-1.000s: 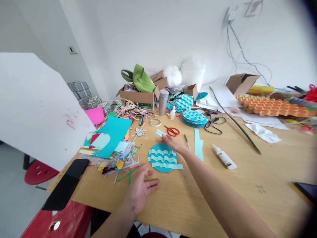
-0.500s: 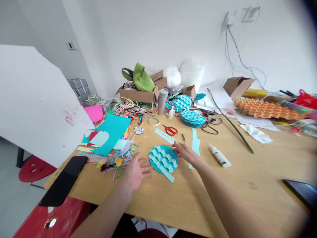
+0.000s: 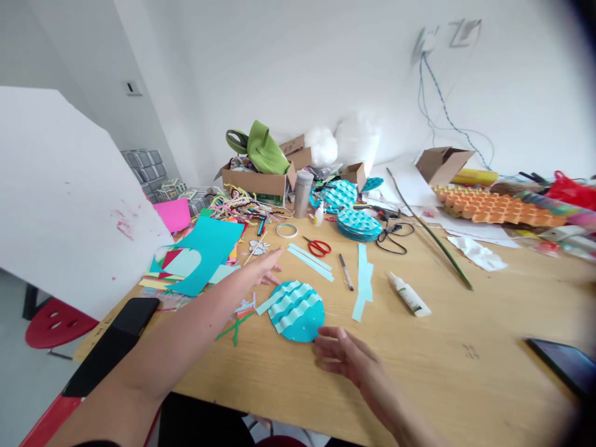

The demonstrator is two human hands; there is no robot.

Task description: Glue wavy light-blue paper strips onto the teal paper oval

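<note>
Round turquoise disc: lies flat on the light-brown wooden worktop; wavy pale-blue bands cross its upper left part, one flat end projecting past the left edge.
Left-hand grip: released, fingers extended, nothing held; just beside the disc's upper left edge, contact not determinable.
Right-hand grip: released, fingers loosely bent, thumb apart; fingertips at the disc's lower right edge, contact not determinable.
Loose pale-blue flat strips: lie behind the disc, near red-handled scissors.
Slim dark pen: lies right of those strips.
White nozzle-tipped plastic bottle: on its side, farther right.
Stacked turquoise wavy-banded discs: behind the scissors, toward the right.
</note>
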